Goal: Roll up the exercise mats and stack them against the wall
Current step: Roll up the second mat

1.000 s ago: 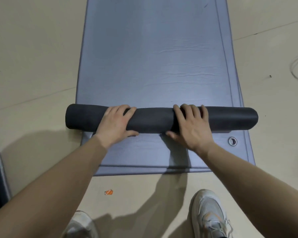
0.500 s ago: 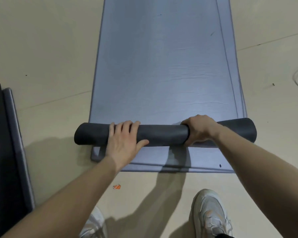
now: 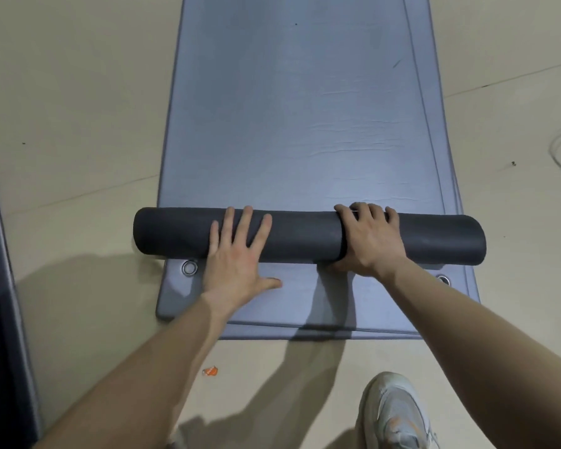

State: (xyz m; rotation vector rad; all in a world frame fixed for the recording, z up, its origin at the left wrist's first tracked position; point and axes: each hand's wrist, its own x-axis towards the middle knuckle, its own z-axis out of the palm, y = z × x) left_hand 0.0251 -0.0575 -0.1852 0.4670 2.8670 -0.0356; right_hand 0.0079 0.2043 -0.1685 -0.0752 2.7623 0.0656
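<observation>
The left hand [image 3: 237, 254] lies flat, fingers spread, across the dark roll [image 3: 305, 236], thumb on the mat below. The right hand [image 3: 370, 241] curls over the roll, fingers hooked over its far side. The roll lies crosswise near the close end of a grey-blue mat [image 3: 305, 108] spread on the beige floor [image 3: 62, 108]. Metal eyelets [image 3: 189, 267] sit beside the roll at the mat's corners. A white shoe [image 3: 395, 416] stands near the mat's close edge; an orange scrap [image 3: 210, 371] lies on the floor.

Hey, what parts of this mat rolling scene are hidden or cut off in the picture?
- Flat mat: far end cut off by the head view's top edge.
- Dark object: cropped by the left edge.
- Right hand: fingertips hidden behind the roll.
- Orange scrap: too small to identify.
</observation>
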